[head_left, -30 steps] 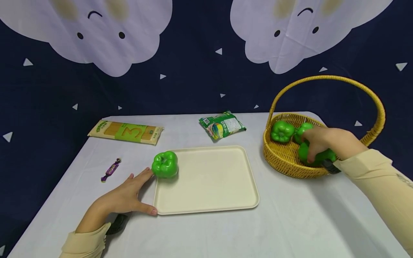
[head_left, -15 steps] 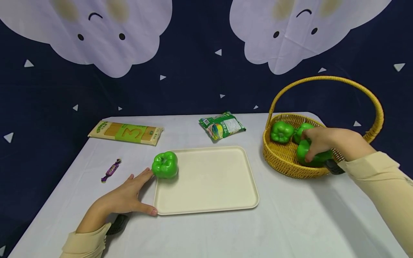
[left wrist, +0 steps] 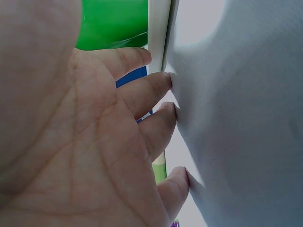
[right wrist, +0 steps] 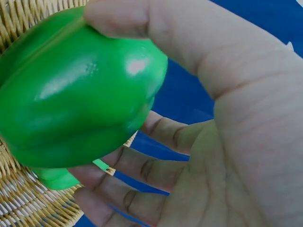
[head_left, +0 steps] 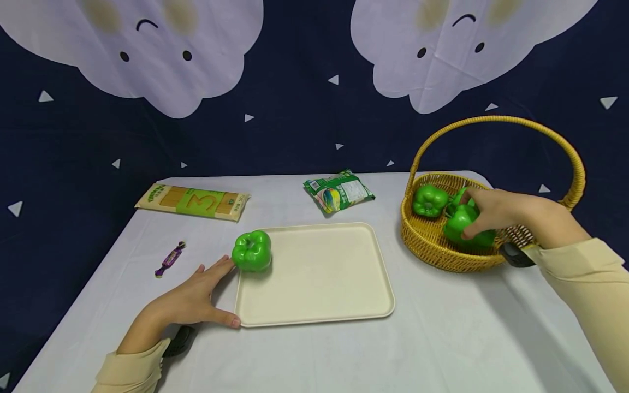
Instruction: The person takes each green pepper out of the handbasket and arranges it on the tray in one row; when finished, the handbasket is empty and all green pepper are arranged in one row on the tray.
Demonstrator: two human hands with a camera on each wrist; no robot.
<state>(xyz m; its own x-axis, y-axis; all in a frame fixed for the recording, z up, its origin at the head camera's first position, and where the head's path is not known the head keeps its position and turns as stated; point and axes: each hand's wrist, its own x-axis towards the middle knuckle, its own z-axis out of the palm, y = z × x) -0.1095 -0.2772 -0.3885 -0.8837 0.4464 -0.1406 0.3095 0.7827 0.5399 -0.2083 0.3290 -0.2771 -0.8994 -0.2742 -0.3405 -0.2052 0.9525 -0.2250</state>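
Observation:
Inside the wicker basket [head_left: 426, 246] at the right, my right hand [head_left: 508, 212] grips a green bell pepper [head_left: 461, 225], thumb on one side and fingers on the other. The right wrist view shows this bell pepper [right wrist: 80, 94] large between thumb and fingers. Two more bell peppers lie in the basket: one [head_left: 429, 201] at the left, and another partly hidden behind my fingers. My left hand [head_left: 189, 299] rests with spread fingers on the table, its thumb at the near left corner of a cream tray [head_left: 319, 278]. A green bell pepper [head_left: 251, 251] sits on the tray's left edge, beside my index finger.
A noodle packet [head_left: 194, 201] lies at the back left of the white table [head_left: 314, 360]. In front of it is a purple wrapped candy [head_left: 170, 258]. A green snack bag [head_left: 339, 191] lies behind the tray. The basket's tall handle [head_left: 506, 118] arches above my right hand.
My right hand has shifted slightly, tilting the gripped bell pepper and moving it a little left and up within the basket. My left hand and the tray have stayed put.

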